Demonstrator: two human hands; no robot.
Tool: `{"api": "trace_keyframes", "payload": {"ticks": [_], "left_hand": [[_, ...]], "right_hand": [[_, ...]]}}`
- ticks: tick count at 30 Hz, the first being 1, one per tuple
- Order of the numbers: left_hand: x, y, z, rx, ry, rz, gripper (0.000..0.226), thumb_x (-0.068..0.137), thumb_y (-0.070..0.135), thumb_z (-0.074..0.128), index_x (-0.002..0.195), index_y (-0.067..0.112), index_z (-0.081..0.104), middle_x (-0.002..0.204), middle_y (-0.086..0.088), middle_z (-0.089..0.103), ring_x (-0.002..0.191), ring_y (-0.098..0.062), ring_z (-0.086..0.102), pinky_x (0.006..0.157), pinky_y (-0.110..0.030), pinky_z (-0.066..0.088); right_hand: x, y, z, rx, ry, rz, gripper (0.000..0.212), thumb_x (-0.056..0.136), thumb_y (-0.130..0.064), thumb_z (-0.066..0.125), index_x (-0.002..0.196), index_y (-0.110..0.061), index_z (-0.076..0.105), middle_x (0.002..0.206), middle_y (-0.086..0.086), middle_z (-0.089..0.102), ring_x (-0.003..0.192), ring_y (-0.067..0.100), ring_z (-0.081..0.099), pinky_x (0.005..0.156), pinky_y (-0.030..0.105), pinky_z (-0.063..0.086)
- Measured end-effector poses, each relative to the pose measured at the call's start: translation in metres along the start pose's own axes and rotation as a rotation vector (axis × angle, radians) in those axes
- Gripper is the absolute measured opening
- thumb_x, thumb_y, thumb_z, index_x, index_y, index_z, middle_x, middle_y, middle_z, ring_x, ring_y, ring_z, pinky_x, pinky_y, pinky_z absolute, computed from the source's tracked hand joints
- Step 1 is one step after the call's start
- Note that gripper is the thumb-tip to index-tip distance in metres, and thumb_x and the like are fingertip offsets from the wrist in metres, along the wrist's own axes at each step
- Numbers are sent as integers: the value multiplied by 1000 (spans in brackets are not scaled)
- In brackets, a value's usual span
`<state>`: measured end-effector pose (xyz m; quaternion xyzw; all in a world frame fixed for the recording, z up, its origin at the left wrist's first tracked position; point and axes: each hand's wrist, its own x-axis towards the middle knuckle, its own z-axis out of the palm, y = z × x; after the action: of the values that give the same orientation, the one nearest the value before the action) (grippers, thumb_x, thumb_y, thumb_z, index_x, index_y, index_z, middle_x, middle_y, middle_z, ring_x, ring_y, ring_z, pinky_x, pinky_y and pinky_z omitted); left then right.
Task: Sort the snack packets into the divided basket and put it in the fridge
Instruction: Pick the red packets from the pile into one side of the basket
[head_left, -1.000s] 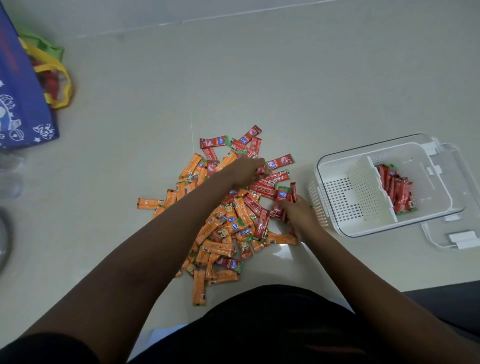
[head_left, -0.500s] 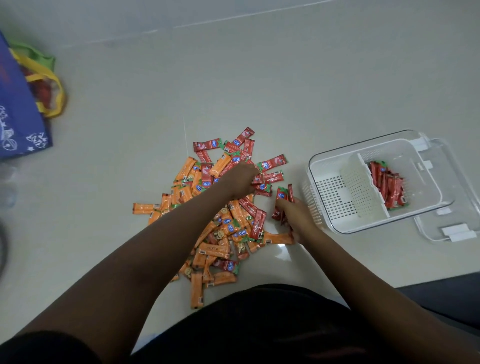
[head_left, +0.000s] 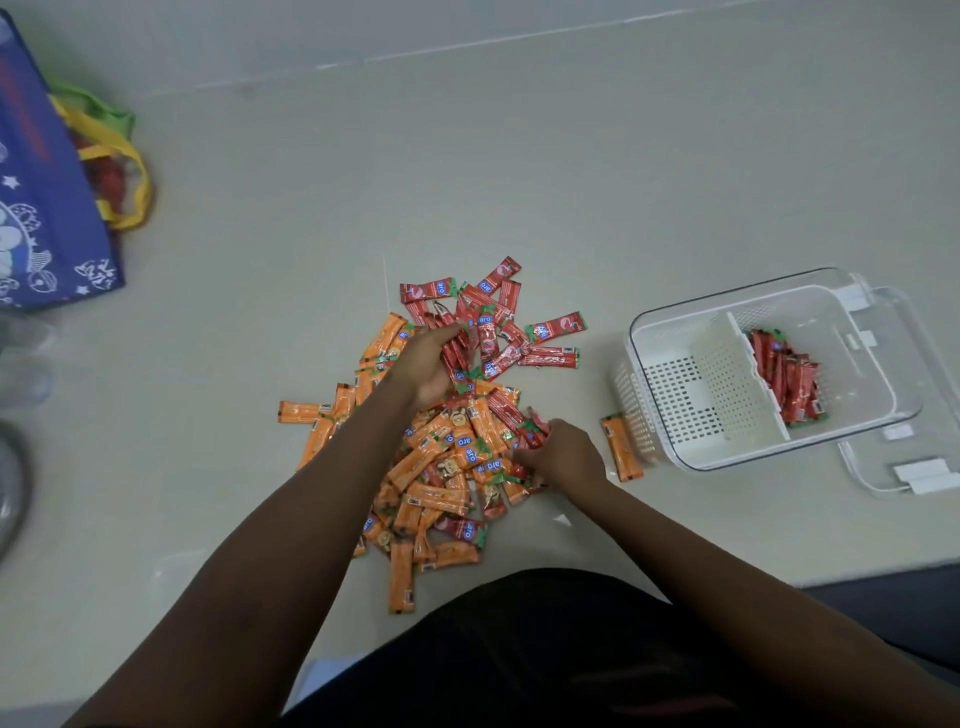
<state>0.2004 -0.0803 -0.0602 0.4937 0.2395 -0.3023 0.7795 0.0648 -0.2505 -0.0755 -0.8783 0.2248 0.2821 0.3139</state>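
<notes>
We are early in sorting: the basket (head_left: 670, 338) at right holds red packets (head_left: 789, 382) in one compartment. Our left hand (head_left: 423, 364) and right hand (head_left: 563, 457) clutch red ones from the centre pile (head_left: 441, 467).

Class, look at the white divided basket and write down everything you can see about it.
The divided basket is white perforated plastic seated in a clear outer tub. A perforated divider splits it in two: the far compartment holds red packets, the near one looks empty. It sits upright on the floor, right of the pile. An orange packet lies beside its near-left corner. No hand touches it.
</notes>
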Motion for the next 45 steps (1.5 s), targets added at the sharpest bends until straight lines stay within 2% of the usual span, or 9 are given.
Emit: {"api": "trace_keyframes", "payload": {"ticks": [4, 7, 10, 20, 28, 31, 35, 40, 45], "left_hand": [[-13, -2, -7, -355, -136, -97, 34, 97, 13, 41, 126, -4, 50, 105, -17, 66, 96, -24, 64, 88, -38, 53], [-24, 0, -6, -508, -216, -116, 24, 83, 11, 48, 95, -5, 60, 88, -15, 66, 82, -22, 66, 83, -36, 55], [-30, -1, -11, -584, -247, -74, 18, 71, 6, 53, 89, 2, 55, 77, -10, 59, 68, -18, 63, 79, -35, 56], [-38, -7, -44, -511, -340, -60, 39, 66, 10, 71, 103, 8, 60, 96, -1, 61, 69, -9, 56, 70, -26, 47], [-42, -2, -57, -296, -146, 9, 22, 85, 13, 66, 103, 8, 57, 81, -1, 65, 73, -12, 64, 78, -30, 53], [-37, 3, -48, -101, -67, -9, 27, 90, 9, 61, 115, 1, 59, 95, -10, 67, 86, -18, 69, 85, -32, 55], [-20, 13, -18, 559, 38, 1, 42, 87, 21, 69, 126, 12, 57, 117, -11, 67, 111, -28, 61, 91, -39, 47], [2, 11, 27, 1264, 17, 226, 45, 81, 27, 76, 120, 11, 60, 109, -7, 67, 92, -22, 62, 69, -23, 46], [21, -9, 37, 1563, 14, 314, 72, 78, 25, 79, 141, 10, 46, 139, -15, 53, 126, -33, 49, 97, -36, 42]], "right_hand": [[4, -7, 4, 92, 5, -51, 32, 79, -38, 69, 100, -14, 63, 96, 4, 69, 84, 20, 65, 68, 30, 50], [6, -5, -3, 370, -7, -25, 23, 79, -33, 67, 98, -21, 63, 89, 1, 70, 81, 19, 67, 77, 41, 57], [9, -4, -14, 347, 11, -72, 14, 78, -21, 65, 90, -19, 58, 75, -4, 63, 66, 11, 61, 55, 20, 50], [30, -33, -7, -127, 48, -289, 34, 79, -34, 71, 103, -11, 63, 96, 7, 68, 89, 26, 63, 66, 29, 42], [24, -28, -20, 278, -58, -176, 17, 81, -24, 71, 71, -17, 59, 62, -2, 59, 56, 11, 55, 50, 20, 43], [22, -18, -28, 354, -54, -149, 14, 79, -19, 72, 78, -9, 62, 67, 1, 60, 62, 14, 55, 63, 29, 46], [21, -9, -32, 461, -27, -104, 10, 78, -12, 68, 80, -11, 58, 71, 7, 57, 67, 20, 53, 65, 33, 43], [23, -7, -33, 530, 96, -65, 13, 83, -16, 64, 94, -9, 62, 79, 4, 61, 72, 17, 56, 63, 30, 45], [35, -4, -31, 399, 319, -106, 8, 80, -21, 64, 83, -15, 59, 69, -2, 59, 63, 17, 57, 57, 29, 44]]}}
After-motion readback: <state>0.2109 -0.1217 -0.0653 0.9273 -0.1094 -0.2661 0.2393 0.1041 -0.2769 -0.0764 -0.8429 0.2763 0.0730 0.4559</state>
